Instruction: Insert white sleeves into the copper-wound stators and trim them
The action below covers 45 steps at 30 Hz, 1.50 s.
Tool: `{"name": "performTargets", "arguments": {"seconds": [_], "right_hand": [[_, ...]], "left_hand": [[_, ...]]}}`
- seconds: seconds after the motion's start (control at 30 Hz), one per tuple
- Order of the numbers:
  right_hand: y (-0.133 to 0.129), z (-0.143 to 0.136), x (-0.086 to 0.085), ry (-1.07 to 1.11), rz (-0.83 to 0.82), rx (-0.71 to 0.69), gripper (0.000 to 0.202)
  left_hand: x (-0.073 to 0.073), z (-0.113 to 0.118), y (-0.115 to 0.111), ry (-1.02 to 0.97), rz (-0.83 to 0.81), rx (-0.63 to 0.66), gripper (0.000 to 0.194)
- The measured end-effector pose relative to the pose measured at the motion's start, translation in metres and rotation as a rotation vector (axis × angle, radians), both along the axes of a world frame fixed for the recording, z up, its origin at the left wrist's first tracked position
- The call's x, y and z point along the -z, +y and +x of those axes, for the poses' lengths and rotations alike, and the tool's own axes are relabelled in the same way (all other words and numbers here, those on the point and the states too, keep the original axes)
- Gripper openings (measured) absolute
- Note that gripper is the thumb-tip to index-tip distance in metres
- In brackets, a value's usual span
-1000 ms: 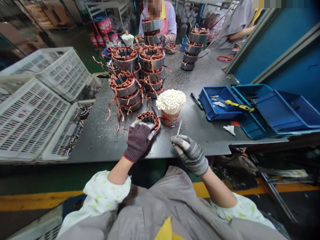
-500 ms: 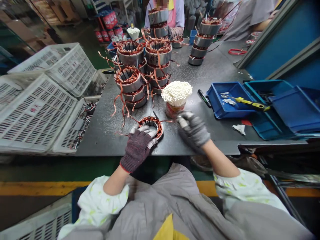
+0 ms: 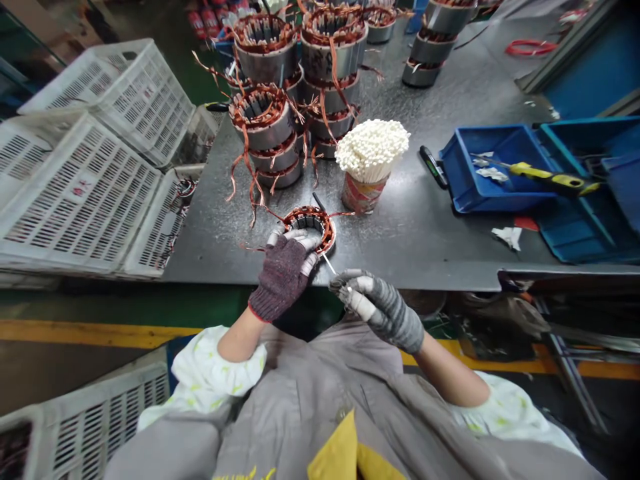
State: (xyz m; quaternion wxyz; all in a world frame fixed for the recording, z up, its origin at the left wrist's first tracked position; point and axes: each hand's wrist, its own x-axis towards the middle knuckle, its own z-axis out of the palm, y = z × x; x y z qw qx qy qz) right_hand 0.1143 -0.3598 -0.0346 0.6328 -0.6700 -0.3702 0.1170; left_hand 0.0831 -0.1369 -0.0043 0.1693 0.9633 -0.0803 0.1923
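Note:
A stator (image 3: 329, 231) with copper windings lies near the front edge of the dark table (image 3: 395, 257). My left hand (image 3: 285, 270), in a dark purple knitted glove with pale fingertips, grips its left and front side. Between the closed fingers of my right hand (image 3: 380, 308), gloved in grey, is a thin white stick (image 3: 329, 264). Its far end meets the front right rim of the stator; whether it enters a slot I cannot make out. Behind the stator stands a patterned cup (image 3: 364, 193) packed with similar white sticks (image 3: 373, 148).
Stacked stators (image 3: 273, 133) with loose copper leads stand at the back left, another stack (image 3: 424, 57) farther right. Blue bins (image 3: 493, 190), one holding a yellow-black tool (image 3: 545, 177), sit at right beside a black-green tool (image 3: 433, 167). White plastic crates (image 3: 95, 193) border the table's left.
My right hand has come from beside the cup toward me and the stator, now with a white stick in it. My left hand stays on the stator. The view has tilted down.

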Motion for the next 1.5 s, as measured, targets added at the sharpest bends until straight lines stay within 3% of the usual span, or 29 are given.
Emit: {"name": "performTargets", "arguments": {"seconds": [0.13, 0.2, 0.3, 0.43, 0.57, 0.73, 0.87, 1.0, 1.2, 1.3, 1.4, 1.5], "right_hand": [[0.031, 0.025, 0.004, 0.075, 0.114, 0.092, 0.016], [0.042, 0.030, 0.006, 0.241, 0.137, 0.187, 0.020], [0.047, 0.027, 0.006, 0.475, 0.121, 0.249, 0.027], [0.038, 0.015, 0.003, 0.316, 0.130, 0.168, 0.021], [0.034, 0.014, 0.001, 0.178, 0.161, 0.091, 0.014], [0.045, 0.027, 0.001, 0.637, 0.177, 0.215, 0.027], [0.049, 0.032, -0.006, 0.729, 0.145, 0.227, 0.032], [0.051, 0.039, -0.009, 0.535, 0.024, 0.218, 0.024], [0.046, 0.055, -0.001, -0.065, -0.220, 0.307, 0.017], [0.039, 0.059, -0.004, -0.311, -0.309, 0.241, 0.024], [0.040, 0.062, -0.013, -0.387, -0.375, 0.130, 0.029], [0.043, 0.058, -0.024, -0.456, -0.381, 0.167, 0.030]], "left_hand": [[0.006, 0.004, -0.010, -0.079, -0.076, -0.158, 0.034], [0.010, 0.006, -0.016, -0.120, -0.152, -0.268, 0.039], [0.014, 0.008, -0.020, -0.124, -0.244, -0.323, 0.042], [0.011, 0.005, -0.020, -0.157, -0.113, -0.374, 0.047], [0.008, 0.006, -0.022, -0.175, -0.031, -0.344, 0.038], [0.006, 0.011, -0.027, -0.172, -0.200, -0.276, 0.026], [0.004, 0.010, -0.023, -0.217, -0.194, -0.172, 0.016], [0.006, 0.007, -0.018, -0.193, -0.127, -0.138, 0.019], [0.007, 0.005, -0.012, -0.147, -0.095, -0.079, 0.023], [0.008, 0.005, -0.011, -0.126, -0.092, -0.056, 0.023], [0.007, 0.004, -0.011, -0.127, -0.081, -0.035, 0.024], [0.006, 0.004, -0.014, -0.140, -0.096, -0.051, 0.026]]}}
